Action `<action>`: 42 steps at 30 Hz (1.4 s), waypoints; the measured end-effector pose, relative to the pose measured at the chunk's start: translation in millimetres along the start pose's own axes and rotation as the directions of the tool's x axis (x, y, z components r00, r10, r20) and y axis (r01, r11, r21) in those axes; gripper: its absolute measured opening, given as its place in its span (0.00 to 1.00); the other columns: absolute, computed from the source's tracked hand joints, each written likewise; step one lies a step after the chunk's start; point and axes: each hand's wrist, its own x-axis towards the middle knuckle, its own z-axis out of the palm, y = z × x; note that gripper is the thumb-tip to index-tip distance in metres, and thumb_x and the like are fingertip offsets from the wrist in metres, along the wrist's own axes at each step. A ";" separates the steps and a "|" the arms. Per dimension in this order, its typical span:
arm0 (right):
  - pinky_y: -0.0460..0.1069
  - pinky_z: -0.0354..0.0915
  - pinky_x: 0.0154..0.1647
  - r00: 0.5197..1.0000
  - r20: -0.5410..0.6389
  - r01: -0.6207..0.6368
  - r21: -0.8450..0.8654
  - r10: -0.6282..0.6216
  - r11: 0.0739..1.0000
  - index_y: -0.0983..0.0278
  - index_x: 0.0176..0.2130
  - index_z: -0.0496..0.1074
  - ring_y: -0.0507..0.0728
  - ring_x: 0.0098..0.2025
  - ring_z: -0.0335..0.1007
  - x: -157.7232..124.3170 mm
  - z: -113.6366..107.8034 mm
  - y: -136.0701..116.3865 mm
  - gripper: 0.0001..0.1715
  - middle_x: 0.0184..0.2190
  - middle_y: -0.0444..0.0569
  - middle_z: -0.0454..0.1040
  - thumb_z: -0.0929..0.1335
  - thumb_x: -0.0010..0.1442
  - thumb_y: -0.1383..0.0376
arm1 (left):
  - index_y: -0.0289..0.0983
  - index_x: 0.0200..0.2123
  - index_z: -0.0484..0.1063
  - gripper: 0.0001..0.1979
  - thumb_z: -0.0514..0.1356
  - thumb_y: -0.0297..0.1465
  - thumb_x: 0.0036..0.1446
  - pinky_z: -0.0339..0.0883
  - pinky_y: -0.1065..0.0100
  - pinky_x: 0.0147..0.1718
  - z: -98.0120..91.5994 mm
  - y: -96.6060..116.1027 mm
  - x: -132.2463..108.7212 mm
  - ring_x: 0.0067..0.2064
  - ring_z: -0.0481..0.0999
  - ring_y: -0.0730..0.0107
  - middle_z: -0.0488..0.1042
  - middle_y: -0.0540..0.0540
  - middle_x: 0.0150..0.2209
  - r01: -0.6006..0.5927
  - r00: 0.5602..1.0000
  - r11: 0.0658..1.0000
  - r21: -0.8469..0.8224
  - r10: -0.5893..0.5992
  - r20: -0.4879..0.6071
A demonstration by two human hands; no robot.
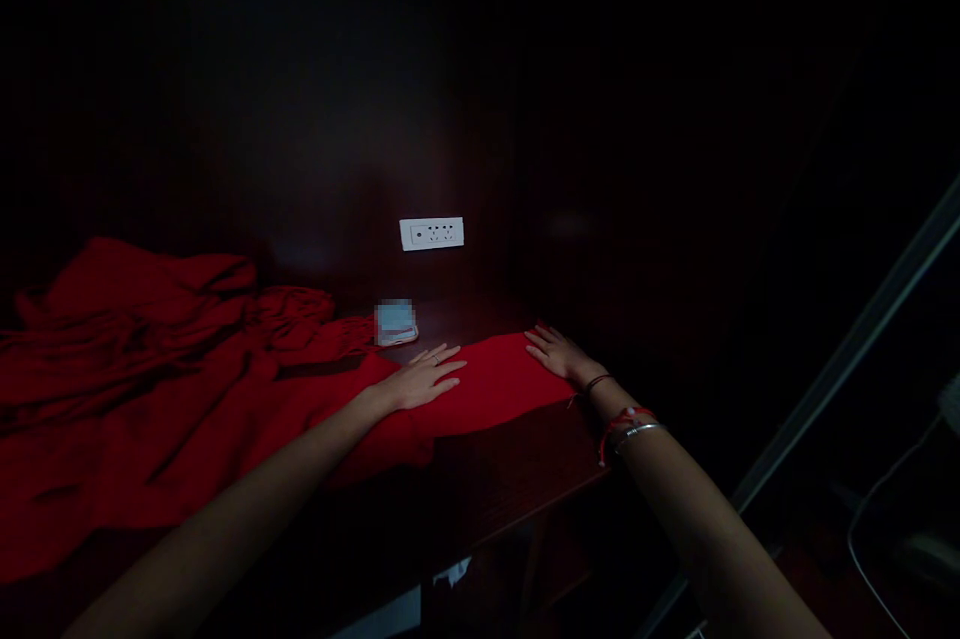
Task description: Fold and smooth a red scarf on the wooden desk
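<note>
A long red cloth (495,379), perhaps a scarf, lies across a dark wooden surface (510,464). Its right part is spread flat, while the left part is bunched into a rumpled heap (165,304). My left hand (424,379) rests palm down on the cloth near the middle, fingers spread, with a ring on one finger. At the cloth's right end lies my right hand (559,356), also flat with fingers apart. Bracelets circle the right wrist. Neither hand grips anything.
A small pale object (396,322), blurred out, sits behind my left hand. On the dark back wall is a white socket plate (433,234). The surface's front edge runs below the cloth, with a white item (452,572) underneath. A thin cable (855,529) hangs at the right.
</note>
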 end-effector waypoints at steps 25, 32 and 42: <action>0.61 0.37 0.53 0.982 0.002 0.187 0.054 -0.187 0.981 0.53 0.55 0.46 0.59 0.58 0.35 -32.4 -0.6 -46.4 0.29 0.57 0.44 0.44 0.49 0.56 0.50 | 0.38 0.42 0.65 0.21 0.48 0.19 0.42 0.53 0.70 0.47 -61.1 28.5 -82.6 0.45 0.63 0.70 0.66 0.48 0.43 0.171 0.984 0.974 -0.152 -0.175 -0.017; 0.54 0.45 0.52 0.931 -0.074 0.362 0.084 -0.357 0.928 0.61 0.46 0.65 0.58 0.53 0.49 -30.7 -46.8 -72.7 0.22 0.50 0.50 0.60 0.57 0.55 0.55 | 0.36 0.37 0.66 0.13 0.44 0.32 0.54 0.58 0.72 0.40 -58.6 27.7 -80.1 0.38 0.67 0.71 0.70 0.48 0.37 0.216 0.949 0.886 -0.410 -0.290 -0.127; 0.46 0.57 0.36 0.775 -0.227 0.630 0.206 -0.590 0.749 0.65 0.39 0.67 0.53 0.35 0.61 -46.3 -57.2 -131.5 0.24 0.36 0.48 0.65 0.69 0.42 0.56 | 0.37 0.33 0.65 0.12 0.44 0.32 0.55 0.59 0.72 0.36 -43.2 21.7 -76.3 0.34 0.68 0.71 0.70 0.48 0.32 0.270 0.922 0.873 -0.407 -0.356 -0.154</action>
